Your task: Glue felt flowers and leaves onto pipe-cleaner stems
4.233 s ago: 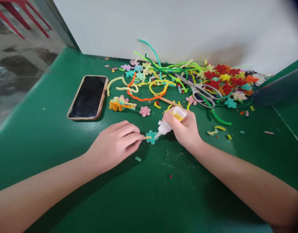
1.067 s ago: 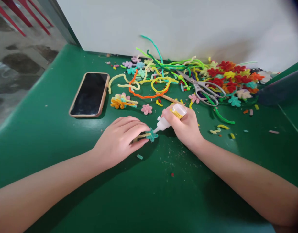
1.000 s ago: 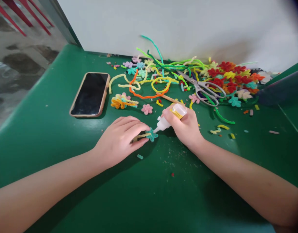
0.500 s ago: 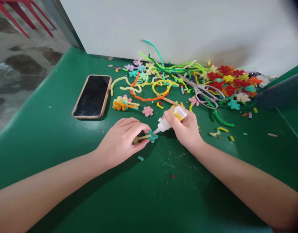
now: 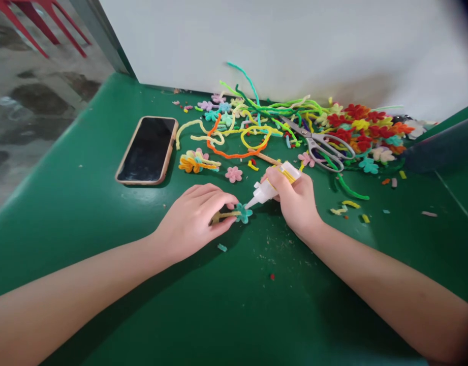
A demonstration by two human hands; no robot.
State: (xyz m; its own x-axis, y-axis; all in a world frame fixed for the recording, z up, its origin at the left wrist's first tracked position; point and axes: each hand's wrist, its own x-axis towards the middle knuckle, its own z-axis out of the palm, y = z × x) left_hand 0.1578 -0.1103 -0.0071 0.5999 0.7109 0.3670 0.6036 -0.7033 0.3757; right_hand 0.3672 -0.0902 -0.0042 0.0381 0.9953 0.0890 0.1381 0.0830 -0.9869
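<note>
Between the thumb and fingers of my left hand [image 5: 197,221] is a teal pipe-cleaner flower [image 5: 244,213], with a yellowish strip across it running back under my palm. My right hand [image 5: 298,201] is wrapped round a white glue bottle [image 5: 266,191] with a yellow label, tilted down to the left. Its narrow nozzle meets the flower near the middle; whether glue is coming out I cannot tell. Just beyond lies a pink flower [image 5: 234,174], and left of that a bunch of orange, cream and pink flowers [image 5: 195,161].
A phone [image 5: 147,150] lies at the left on the green table [image 5: 203,315]. Scissors [image 5: 319,142] rest among pipe cleaners [image 5: 279,108] along the white wall [image 5: 256,40]. Red and orange flowers [image 5: 365,124] are heaped at the back right. Small offcuts are scattered about.
The glue bottle has turned slightly in my right hand, and its nozzle has moved a little right and up on the flower. My left hand keeps its pinch; the whole view has shifted slightly.
</note>
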